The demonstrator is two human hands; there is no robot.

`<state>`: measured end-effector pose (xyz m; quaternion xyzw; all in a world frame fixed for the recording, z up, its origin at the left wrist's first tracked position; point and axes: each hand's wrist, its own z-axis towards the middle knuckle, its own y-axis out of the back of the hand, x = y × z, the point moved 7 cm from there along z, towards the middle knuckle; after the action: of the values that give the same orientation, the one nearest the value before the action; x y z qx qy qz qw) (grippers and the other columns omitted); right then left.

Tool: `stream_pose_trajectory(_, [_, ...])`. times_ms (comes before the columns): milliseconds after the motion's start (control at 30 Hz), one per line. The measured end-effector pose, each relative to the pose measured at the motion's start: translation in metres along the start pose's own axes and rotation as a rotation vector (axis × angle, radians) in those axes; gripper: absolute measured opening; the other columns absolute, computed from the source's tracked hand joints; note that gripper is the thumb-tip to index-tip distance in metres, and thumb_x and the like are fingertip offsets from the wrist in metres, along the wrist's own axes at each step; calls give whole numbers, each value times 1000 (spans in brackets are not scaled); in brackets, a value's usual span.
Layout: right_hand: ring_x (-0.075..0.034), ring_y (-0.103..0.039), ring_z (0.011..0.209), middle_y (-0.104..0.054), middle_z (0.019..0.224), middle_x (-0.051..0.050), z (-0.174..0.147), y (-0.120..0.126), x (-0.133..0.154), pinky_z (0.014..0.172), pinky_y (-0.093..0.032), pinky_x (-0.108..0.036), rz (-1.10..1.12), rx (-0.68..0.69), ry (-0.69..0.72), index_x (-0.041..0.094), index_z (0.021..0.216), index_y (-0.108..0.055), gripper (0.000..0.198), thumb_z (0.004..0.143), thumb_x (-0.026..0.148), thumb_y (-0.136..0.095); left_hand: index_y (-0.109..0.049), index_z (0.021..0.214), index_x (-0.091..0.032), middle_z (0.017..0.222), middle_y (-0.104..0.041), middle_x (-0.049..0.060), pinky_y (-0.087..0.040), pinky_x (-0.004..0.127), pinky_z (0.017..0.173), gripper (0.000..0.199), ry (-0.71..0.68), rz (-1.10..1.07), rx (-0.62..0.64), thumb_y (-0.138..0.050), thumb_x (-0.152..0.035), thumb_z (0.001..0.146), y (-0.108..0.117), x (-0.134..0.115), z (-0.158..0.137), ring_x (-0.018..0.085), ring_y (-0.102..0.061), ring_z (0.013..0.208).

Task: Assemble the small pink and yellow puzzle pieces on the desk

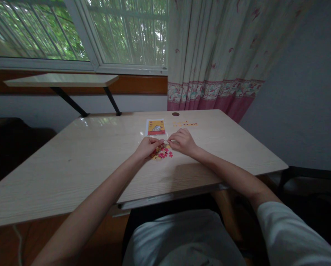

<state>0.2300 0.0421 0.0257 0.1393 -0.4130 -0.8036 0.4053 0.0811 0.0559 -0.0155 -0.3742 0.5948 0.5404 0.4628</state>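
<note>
A heap of small red and yellow jigsaw pieces point(163, 152) lies on the table in front of me. Just over its far edge, my left hand point(149, 147) and my right hand point(183, 142) meet fingertip to fingertip. Both are closed in a pinch around a small whitish puzzle piece point(166, 142), mostly covered by the fingers. Behind my left hand lies a picture card point(155, 127) with a spotted dog on yellow and red. Beyond my right hand, several yellow and dark pieces point(185, 123) are laid out in rows.
The pale wooden table point(84, 162) reaches out to both sides. A raised shelf point(62, 79) on black legs stands at its back left, and a round cable hole point(175, 114) sits near the back edge. Behind are a window and a patterned curtain point(209, 74).
</note>
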Motion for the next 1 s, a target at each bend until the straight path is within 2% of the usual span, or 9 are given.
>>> stream_pose_trajectory(133, [-19,-51,78,-72,83,-5,-2,1,4,76,-31,-36,-6,-14,52,22,81,-70,27,92,37,-51,-69,60,-13,59,-65,6,-40,27,55,29,41,-155,32,-73,-42,60,-5,-4,-3,14,-52,54])
stream_pose_trajectory(267, [-19,-51,77,-72,84,-5,-2,-2,6,75,-31,-36,26,10,90,22,83,-70,31,93,42,-49,-70,66,-13,63,-68,7,-45,30,61,25,35,-182,33,-72,-37,59,-4,-4,-1,16,-57,59])
stream_pose_trajectory(367, [-19,-51,80,-71,88,-6,-3,-2,7,78,-32,-35,42,11,118,22,88,-71,32,92,46,-51,-67,64,-14,62,-66,5,-46,30,62,20,-14,-111,26,-67,-34,62,-2,-5,1,16,-57,59])
stream_pose_trajectory(467, [-21,-52,88,-69,96,-8,-3,0,3,81,-34,-36,52,-3,108,22,101,-70,34,89,49,-54,-62,63,-16,63,-63,2,-45,29,64,14,-134,40,31,-60,-30,66,1,-12,1,15,-54,61])
stream_pose_trajectory(533, [-21,-52,91,-68,99,-9,-3,0,0,83,-35,-36,62,-5,99,22,108,-69,36,89,49,-55,-60,65,-17,62,-60,1,-43,28,62,15,-217,150,47,-56,-31,70,1,-16,-1,15,-52,61])
stream_pose_trajectory(633, [-21,-53,91,-68,97,-9,-3,0,-2,82,-36,-36,81,-1,101,22,107,-69,33,90,47,-55,-58,68,-17,63,-56,0,-40,27,59,21,-307,267,95,-52,-36,76,-2,-20,-6,15,-49,60])
stream_pose_trajectory(867, [-20,-54,90,-68,91,-7,-3,-3,-2,82,-35,-35,142,67,86,22,96,-71,27,89,44,-57,-58,71,-17,68,-55,1,-41,27,61,26,-364,292,61,-50,-40,81,0,-22,-7,14,-48,63])
stream_pose_trajectory(1000, [-20,-55,91,-69,95,-7,-4,-1,-1,84,-36,-34,174,57,86,21,103,-68,32,85,47,-61,-59,73,-17,68,-56,1,-40,27,59,25,-376,283,56,-51,-39,81,0,-24,-9,14,-48,62])
